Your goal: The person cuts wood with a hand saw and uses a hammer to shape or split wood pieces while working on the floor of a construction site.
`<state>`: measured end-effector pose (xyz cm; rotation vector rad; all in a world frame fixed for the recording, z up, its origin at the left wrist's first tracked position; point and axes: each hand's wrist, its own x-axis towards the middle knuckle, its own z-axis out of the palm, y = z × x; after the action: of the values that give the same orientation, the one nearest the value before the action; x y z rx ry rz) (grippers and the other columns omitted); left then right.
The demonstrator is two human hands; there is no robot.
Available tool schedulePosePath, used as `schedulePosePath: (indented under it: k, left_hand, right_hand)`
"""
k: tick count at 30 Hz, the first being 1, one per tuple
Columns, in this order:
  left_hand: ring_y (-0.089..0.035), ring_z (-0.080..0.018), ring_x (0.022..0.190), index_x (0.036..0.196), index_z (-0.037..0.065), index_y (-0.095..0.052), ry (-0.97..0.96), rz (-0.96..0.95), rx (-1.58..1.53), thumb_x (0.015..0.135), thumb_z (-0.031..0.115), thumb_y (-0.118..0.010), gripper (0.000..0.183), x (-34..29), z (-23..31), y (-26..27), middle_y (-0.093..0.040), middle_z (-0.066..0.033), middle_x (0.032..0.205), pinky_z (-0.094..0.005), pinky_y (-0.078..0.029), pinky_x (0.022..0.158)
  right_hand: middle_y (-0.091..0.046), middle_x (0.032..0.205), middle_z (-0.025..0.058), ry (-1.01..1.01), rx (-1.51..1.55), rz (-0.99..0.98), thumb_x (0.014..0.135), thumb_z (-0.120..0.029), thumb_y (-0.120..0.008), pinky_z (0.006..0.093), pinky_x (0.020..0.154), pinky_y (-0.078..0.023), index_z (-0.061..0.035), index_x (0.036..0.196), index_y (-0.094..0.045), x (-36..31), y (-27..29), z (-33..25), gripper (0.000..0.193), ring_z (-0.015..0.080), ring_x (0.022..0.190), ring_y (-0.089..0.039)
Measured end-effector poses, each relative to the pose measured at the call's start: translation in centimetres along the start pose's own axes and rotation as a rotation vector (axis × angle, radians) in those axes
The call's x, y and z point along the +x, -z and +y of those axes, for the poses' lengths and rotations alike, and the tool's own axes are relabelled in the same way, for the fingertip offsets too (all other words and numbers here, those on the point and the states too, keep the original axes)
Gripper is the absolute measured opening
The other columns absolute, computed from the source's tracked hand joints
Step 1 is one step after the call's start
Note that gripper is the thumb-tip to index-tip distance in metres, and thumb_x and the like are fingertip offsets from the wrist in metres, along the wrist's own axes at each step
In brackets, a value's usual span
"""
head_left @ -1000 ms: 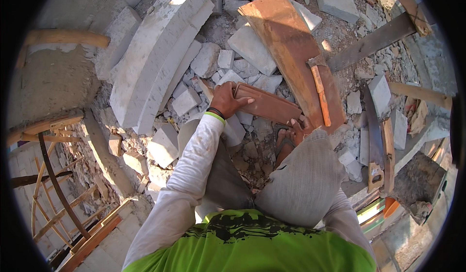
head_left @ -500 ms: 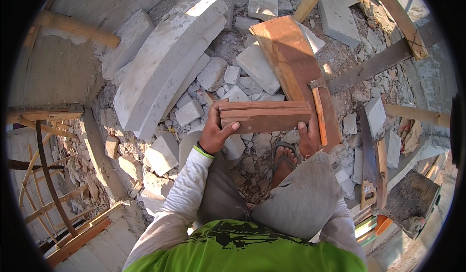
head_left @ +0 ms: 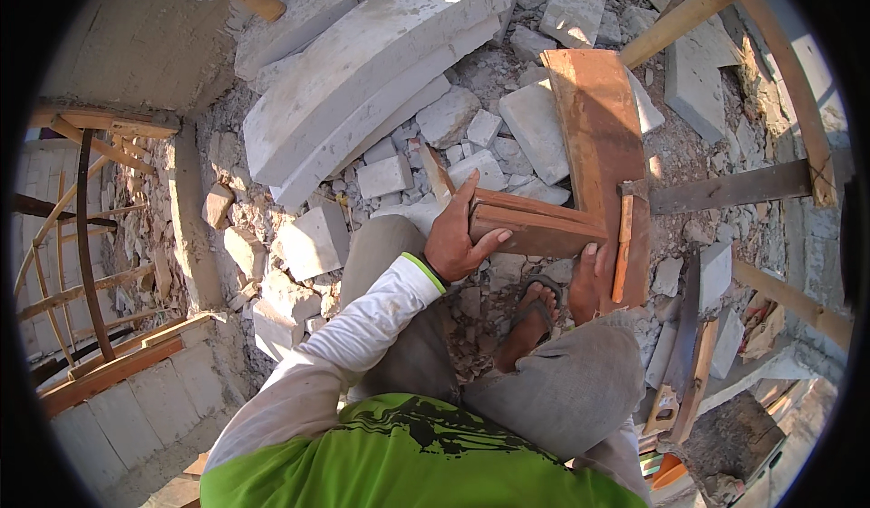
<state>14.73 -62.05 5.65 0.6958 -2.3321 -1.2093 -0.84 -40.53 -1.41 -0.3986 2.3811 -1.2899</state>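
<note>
I have a short, reddish-brown wooden piece (head_left: 536, 225) up in front of my knees, over the rubble, with its right end before the left edge of a wide, reddish-brown wooden plank (head_left: 591, 100). My left hand (head_left: 453, 243) grasps its left end, thumb on the near face and fingers around the back. My right hand (head_left: 589, 283) is at the other end, thumb at the lower edge; the rest of those fingers are hidden, so I cannot tell whether they close on it.

As far as I can judge, the cutting to length is done: the piece is loose, with straight sides, and is fastened to nothing. No tool is in my fingers. An orange-handled hand tool (head_left: 623, 247) lies along the near end of the plank, and a long-bladed handsaw with a pale wooden handle (head_left: 686, 331) lies apart, to the right. What is left to do does not show.

The piece is oblong, its broad near face smooth and dark, its upper side lighter. A line runs lengthwise along that side; I cannot tell if it is a groove or a joint between layers.
</note>
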Motion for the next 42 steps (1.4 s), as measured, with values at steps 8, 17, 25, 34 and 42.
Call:
schedulePosePath:
  k: [8, 17, 25, 34, 42]
  left_hand:
    - [-0.046, -0.0431, 0.13, 0.148, -0.013, -0.015, 0.159, -0.143, 0.062, 0.088, 0.032, -0.07, 0.093, -0.2, 0.4, -0.2, -0.041, -0.0355, 0.14, -0.0426, -0.038, 0.108]
    - [-0.049, -0.04, 0.128, 0.144, -0.007, -0.029, 0.345, -0.107, -0.113, 0.088, 0.037, -0.069, 0.082, 0.1, -0.6, 0.4, -0.048, -0.0308, 0.137, -0.0404, -0.039, 0.107]
    - [-0.051, -0.0356, 0.127, 0.143, -0.007, -0.032, 0.377, -0.236, -0.305, 0.089, 0.041, -0.069, 0.081, 0.6, -3.5, -0.2, -0.05, -0.028, 0.136, -0.0384, -0.039, 0.107]
    - [-0.056, -0.0266, 0.12, 0.14, -0.006, -0.039, 0.346, -0.186, -0.415, 0.087, 0.037, -0.074, 0.077, 0.6, -4.3, -0.3, -0.055, -0.0212, 0.13, -0.035, -0.043, 0.103]
    - [-0.058, -0.0164, 0.111, 0.123, 0.002, -0.045, 0.457, -0.198, -0.866, 0.085, 0.017, -0.078, 0.053, -0.4, -2.6, 0.6, -0.058, -0.0097, 0.117, -0.033, -0.047, 0.098]
  right_hand:
    - [-0.046, 0.136, 0.0164, -0.293, 0.561, -0.12, 0.105, -0.041, -0.041, 0.0357, 0.105, -0.035, 0.0036, 0.145, -0.031, -0.7, -2.2, 1.8, 0.061, 0.0246, 0.123, -0.045]
    - [-0.038, 0.145, 0.0251, -0.554, 0.593, -0.364, 0.101, -0.046, -0.047, 0.0431, 0.109, -0.034, 0.0055, 0.15, -0.02, -1.4, -0.2, -2.5, 0.076, 0.0349, 0.132, -0.04]
    - [-0.047, 0.135, 0.0244, 0.73, -0.538, -0.421, 0.076, -0.03, -0.078, 0.049, 0.105, -0.037, -0.0024, 0.151, -0.025, 0.6, 2.3, -6.2, 0.097, 0.0402, 0.123, -0.048]
    - [-0.053, 0.125, 0.0213, 0.749, -0.435, -0.433, 0.067, -0.022, -0.082, 0.0458, 0.097, -0.041, -0.0062, 0.147, -0.04, 0.4, 0.8, -4.3, 0.092, 0.0397, 0.112, -0.051]
    - [-0.049, 0.135, 0.0163, 0.79, -0.409, -0.309, 0.063, -0.015, -0.078, 0.0488, 0.106, -0.033, -0.0086, 0.142, -0.046, 0.1, 1.4, -5.9, 0.085, 0.0369, 0.123, -0.047]
